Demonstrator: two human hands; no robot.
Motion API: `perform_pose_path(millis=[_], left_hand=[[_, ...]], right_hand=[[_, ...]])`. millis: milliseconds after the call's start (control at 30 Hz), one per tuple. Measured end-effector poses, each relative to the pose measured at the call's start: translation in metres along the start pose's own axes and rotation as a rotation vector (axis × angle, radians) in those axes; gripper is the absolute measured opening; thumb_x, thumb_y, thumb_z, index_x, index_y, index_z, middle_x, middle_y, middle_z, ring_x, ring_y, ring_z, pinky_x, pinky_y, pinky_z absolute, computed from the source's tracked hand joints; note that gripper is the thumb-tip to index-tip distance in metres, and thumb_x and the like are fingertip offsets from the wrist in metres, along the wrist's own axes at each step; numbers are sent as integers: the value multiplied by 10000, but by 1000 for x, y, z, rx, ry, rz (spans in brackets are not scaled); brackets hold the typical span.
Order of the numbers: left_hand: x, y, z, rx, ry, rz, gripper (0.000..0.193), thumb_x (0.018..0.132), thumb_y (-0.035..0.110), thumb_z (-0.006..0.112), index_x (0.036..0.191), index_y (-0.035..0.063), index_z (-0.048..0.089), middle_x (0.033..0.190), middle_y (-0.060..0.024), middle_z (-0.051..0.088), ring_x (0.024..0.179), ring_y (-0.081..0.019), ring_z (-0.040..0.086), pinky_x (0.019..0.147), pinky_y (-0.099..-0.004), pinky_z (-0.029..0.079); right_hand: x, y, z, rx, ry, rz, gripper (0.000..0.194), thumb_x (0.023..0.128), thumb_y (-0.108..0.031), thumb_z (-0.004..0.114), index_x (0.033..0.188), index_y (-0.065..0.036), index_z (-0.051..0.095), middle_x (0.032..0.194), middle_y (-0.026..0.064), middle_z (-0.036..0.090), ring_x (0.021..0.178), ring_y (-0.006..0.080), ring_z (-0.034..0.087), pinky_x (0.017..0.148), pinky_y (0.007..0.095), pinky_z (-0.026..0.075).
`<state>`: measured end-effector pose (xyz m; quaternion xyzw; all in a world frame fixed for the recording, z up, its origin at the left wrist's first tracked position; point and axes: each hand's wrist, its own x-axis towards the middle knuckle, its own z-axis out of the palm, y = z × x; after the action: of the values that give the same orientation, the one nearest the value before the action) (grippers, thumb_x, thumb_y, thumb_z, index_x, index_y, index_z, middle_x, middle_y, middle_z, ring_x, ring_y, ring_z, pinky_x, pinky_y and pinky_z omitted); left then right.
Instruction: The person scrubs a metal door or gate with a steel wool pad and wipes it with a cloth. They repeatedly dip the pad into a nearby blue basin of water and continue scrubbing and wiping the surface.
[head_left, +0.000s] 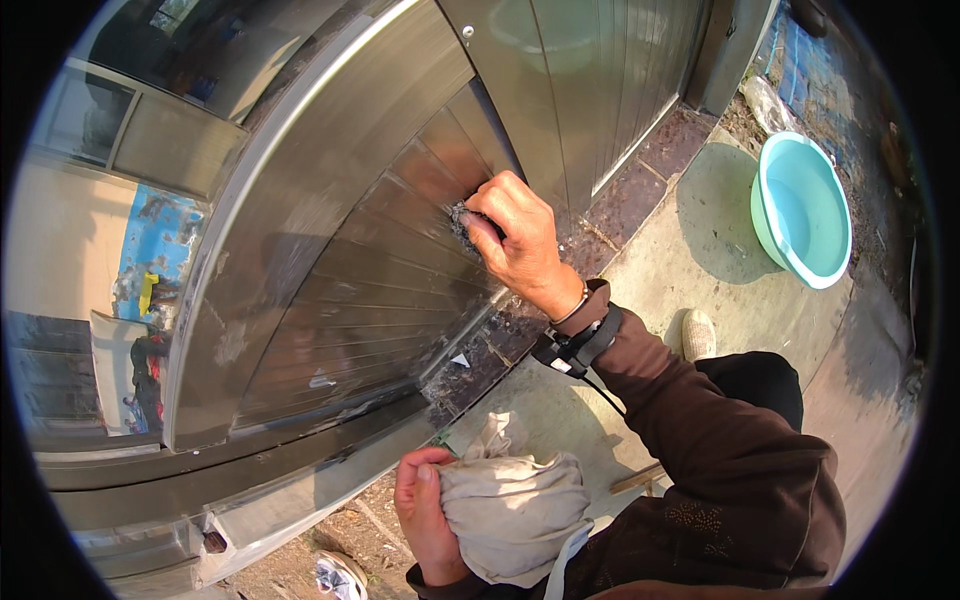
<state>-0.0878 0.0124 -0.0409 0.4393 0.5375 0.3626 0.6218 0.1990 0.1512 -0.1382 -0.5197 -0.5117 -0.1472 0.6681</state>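
My right hand (517, 240) pinches a dark scouring pad, perhaps steel wool (466, 229), and presses it to the ribbed lower panel of a bronze-coloured metal door (375, 247). The panel looks wet and streaked, with pale smears near its bottom. My left hand (429, 510) is curled around the side of a bunched off-white cloth (517, 502), low in front of me; part of its grip is hidden by the fabric. A black strap with a small device and cable (574, 349) is around my right wrist.
To the right, a turquoise plastic basin (806, 210) stands on the concrete floor (652, 247). Dark, dirty sill tiles (510, 330) run beneath the door. A glazed section (82, 120) lies left of the door. A piece of wood (637, 478) lies near my body.
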Motion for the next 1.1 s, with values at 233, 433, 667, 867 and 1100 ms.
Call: perform_pose_path(millis=[233,433,667,867,1100], left_hand=[[0,-4,-2,38,-21,-27,327,1130,340,543,1123,34,657,985,-52,642,920,-112,576,870,-261,458],[-3,-4,-3,71,-30,-10,323,1124,333,540,1110,33,659,962,-43,634,909,-105,564,871,-264,449],[-7,-4,-11,6,-16,11,306,1084,297,636,1161,1,661,1016,-55,667,931,-113,599,888,-276,480],[-9,-7,-11,-50,-8,-3,327,1076,317,647,1155,0,663,1013,-54,669,920,-113,596,876,-274,479],[-9,-7,-9,-29,-16,14,327,1074,319,649,1154,2,663,1008,-56,675,926,-118,598,886,-281,479]], right_hand=[[6,-5,4,-78,-7,-107,220,728,61,727,828,-48,564,816,97,520,738,316,574,607,426,475],[7,-2,0,-64,-80,-101,203,742,88,746,825,-23,598,792,101,564,712,311,599,619,393,488],[16,-7,-2,-60,-75,-171,185,752,95,724,819,-21,595,788,102,562,711,309,598,621,396,490],[15,-6,-2,-81,-101,-131,202,748,90,712,797,-34,561,784,101,524,722,319,581,617,417,481],[12,-5,-2,-49,-116,-82,215,764,87,701,780,-29,521,773,111,495,716,334,564,615,441,473]])
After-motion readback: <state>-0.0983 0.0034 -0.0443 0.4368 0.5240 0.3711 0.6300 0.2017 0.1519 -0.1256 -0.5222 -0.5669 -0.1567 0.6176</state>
